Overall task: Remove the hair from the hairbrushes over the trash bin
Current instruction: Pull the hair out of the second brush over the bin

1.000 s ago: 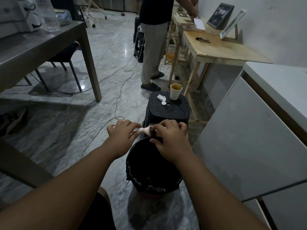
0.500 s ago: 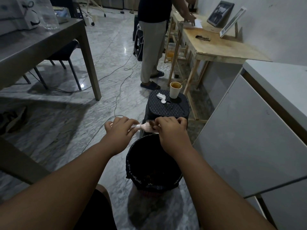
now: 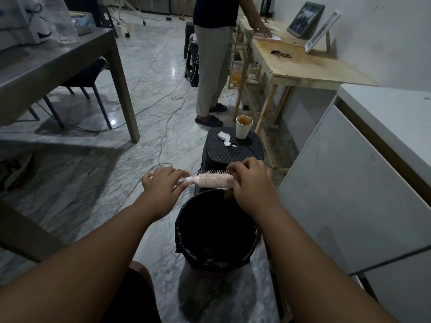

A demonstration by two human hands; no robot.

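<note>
Marble floor; over the trash bin (image 3: 215, 229) far rim, my left hand (image 3: 161, 183) gripped the hairbrush (image 3: 214, 180) handle, right hand (image 3: 250, 185) fingers pinched its bristled tip.

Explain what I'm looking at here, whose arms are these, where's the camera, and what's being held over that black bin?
No machine here: a person wears a camera on the head, looking down at their own bare arms. The left hand grips the handle of a pale pink round bristle hairbrush; the right hand pinches at its far end. Both are above the black bag-lined trash bin on the marble floor. Beyond it, a black plastic stool carries a white paper cup and crumpled white tissue.
</note>
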